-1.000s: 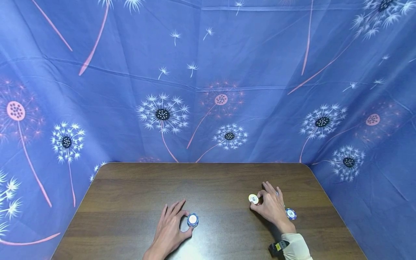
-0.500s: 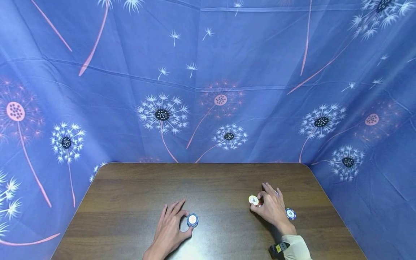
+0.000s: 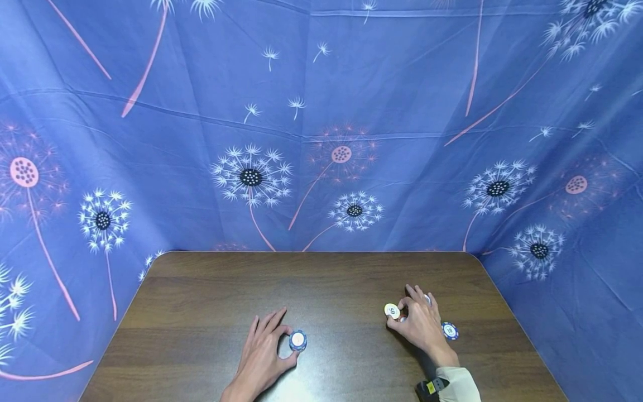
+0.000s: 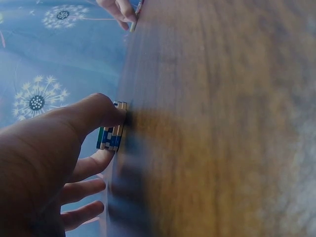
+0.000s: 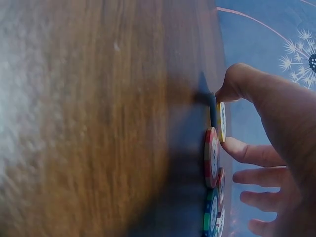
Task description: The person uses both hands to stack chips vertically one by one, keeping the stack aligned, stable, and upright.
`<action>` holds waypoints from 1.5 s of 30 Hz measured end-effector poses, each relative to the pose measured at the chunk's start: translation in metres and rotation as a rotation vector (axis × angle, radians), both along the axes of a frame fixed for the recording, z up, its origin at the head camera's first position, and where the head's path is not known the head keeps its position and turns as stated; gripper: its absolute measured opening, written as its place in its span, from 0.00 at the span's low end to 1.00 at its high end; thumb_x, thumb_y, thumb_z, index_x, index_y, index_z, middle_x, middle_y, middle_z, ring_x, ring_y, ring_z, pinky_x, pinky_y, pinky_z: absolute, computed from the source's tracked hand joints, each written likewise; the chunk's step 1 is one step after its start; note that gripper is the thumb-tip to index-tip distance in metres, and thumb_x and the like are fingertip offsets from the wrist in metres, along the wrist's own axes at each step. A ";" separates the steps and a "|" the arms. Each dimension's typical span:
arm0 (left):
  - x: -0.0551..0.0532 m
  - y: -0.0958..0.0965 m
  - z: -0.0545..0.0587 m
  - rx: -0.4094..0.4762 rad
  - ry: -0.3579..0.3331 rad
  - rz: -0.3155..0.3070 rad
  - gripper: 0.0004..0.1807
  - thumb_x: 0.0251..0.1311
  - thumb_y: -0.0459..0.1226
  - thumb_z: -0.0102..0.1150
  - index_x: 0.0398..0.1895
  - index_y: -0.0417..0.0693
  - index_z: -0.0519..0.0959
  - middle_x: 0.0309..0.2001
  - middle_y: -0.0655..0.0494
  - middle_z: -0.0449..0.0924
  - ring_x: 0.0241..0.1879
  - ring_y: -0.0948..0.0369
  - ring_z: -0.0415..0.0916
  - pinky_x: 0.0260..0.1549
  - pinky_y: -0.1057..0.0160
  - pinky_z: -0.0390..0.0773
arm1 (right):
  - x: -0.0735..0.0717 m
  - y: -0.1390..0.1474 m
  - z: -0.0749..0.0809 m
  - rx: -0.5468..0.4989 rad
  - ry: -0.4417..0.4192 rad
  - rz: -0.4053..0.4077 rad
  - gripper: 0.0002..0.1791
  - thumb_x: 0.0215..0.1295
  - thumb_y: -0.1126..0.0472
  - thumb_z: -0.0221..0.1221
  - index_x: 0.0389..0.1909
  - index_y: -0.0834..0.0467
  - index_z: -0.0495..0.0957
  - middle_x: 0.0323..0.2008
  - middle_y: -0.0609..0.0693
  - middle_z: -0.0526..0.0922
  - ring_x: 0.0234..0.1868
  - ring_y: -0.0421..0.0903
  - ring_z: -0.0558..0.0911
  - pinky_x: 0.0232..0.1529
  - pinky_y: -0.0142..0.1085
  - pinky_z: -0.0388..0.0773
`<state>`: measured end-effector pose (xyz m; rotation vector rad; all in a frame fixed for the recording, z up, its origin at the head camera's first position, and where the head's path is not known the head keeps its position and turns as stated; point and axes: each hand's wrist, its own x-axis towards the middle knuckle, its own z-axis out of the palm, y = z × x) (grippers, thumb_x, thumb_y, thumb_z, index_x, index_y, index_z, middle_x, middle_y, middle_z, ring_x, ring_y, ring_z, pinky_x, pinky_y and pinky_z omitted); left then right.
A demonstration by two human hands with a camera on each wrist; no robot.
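My left hand pinches a short stack of poker chips between thumb and forefinger, its other fingers spread out. In the left wrist view the stack shows blue-and-white edges and a green one on the far side. Over on the right, my right hand pinches a yellow-and-white chip marked 50 by its rim. The right wrist view shows that yellow chip a little above the tabletop, with a red chip right beside it. Part of the red chip is hidden under the hand in the head view.
A blue chip marked 10 lies right of the right wrist. Another chip peeks out between the right fingers. In the right wrist view a green-and-blue chip lies past the red one. Blue dandelion cloth surrounds the brown table.
My right hand has shifted very slightly toward me with the yellow chip. More of the chips beneath its fingers shows now. My left hand and its stack have stayed put.
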<state>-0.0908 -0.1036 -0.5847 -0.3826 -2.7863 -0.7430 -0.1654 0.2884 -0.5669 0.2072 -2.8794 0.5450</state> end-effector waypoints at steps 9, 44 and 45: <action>0.000 0.000 0.000 -0.004 0.002 0.000 0.21 0.44 0.49 0.82 0.41 0.54 0.86 0.72 0.45 0.77 0.71 0.43 0.72 0.74 0.30 0.62 | 0.005 -0.005 0.000 0.010 0.012 0.010 0.17 0.47 0.50 0.76 0.26 0.52 0.77 0.67 0.73 0.77 0.73 0.75 0.71 0.74 0.74 0.55; 0.002 0.000 -0.001 0.004 0.033 0.001 0.21 0.44 0.48 0.82 0.40 0.54 0.86 0.71 0.43 0.78 0.70 0.42 0.73 0.73 0.29 0.63 | 0.031 -0.064 0.009 -0.039 0.150 0.196 0.18 0.44 0.51 0.77 0.27 0.51 0.77 0.65 0.68 0.81 0.72 0.71 0.74 0.72 0.71 0.63; 0.002 0.000 -0.001 0.004 0.032 0.000 0.21 0.44 0.48 0.82 0.40 0.54 0.86 0.71 0.43 0.78 0.71 0.42 0.73 0.73 0.29 0.63 | 0.032 -0.068 0.009 -0.037 0.156 0.210 0.18 0.44 0.51 0.77 0.27 0.51 0.77 0.65 0.68 0.81 0.72 0.71 0.74 0.72 0.71 0.63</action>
